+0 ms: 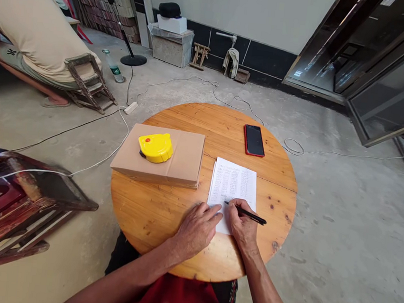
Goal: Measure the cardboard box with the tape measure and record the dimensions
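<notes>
A white sheet of paper (234, 183) covered in rows of small writing lies on a round wooden table (167, 215). My right hand (241, 224) is closed around a black pen (249, 214), its tip on the lower part of the sheet. My left hand (198, 227) rests flat beside it, fingers stretched onto the paper's lower left corner. A flat cardboard box (183, 161) lies at the table's left with a yellow tape measure (155, 147) on top. A red-cased phone (254, 140) lies face up at the far side.
Another person sits on a low wooden stool (87, 83) at the far left. A dark red wooden stool (14, 209) stands close on my left. White cables (211, 88) and a power strip (131, 108) run over the concrete floor. Glass doors (384, 78) are at right.
</notes>
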### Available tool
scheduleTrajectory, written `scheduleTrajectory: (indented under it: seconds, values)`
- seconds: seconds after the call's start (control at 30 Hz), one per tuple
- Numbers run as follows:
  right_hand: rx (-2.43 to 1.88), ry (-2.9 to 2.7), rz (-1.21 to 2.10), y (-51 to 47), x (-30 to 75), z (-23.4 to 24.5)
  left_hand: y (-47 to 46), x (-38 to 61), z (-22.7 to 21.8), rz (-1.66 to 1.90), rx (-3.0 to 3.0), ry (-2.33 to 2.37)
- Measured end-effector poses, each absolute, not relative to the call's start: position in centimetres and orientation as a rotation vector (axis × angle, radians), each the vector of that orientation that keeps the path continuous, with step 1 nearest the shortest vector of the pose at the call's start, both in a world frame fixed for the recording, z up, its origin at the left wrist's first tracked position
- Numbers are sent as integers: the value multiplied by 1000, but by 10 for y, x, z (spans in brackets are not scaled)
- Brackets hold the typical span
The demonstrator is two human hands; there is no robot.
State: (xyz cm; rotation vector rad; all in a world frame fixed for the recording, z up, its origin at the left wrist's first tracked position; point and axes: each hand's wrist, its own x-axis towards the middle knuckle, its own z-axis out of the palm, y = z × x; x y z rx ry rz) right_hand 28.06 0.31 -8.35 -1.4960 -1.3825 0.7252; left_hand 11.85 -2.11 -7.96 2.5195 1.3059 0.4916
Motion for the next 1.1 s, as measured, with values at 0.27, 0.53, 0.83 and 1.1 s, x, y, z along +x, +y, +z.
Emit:
scheduleTrajectory:
  seconds: [0.27,0.53,0.83,1.1]
  values:
    - [-1497,-1426,754,3,283,-82,-21,118,-82,499,2512,1311]
    - [-1481,-1379,782,4,281,-83,-21,119,-82,514,2496,1309]
    - [-1466,-1213,845,3,288,-90,-21,119,-83,509,2537,1312]
    - [-1469,-1275,796,3,284,-87,-21,119,-84,527,2537,1311]
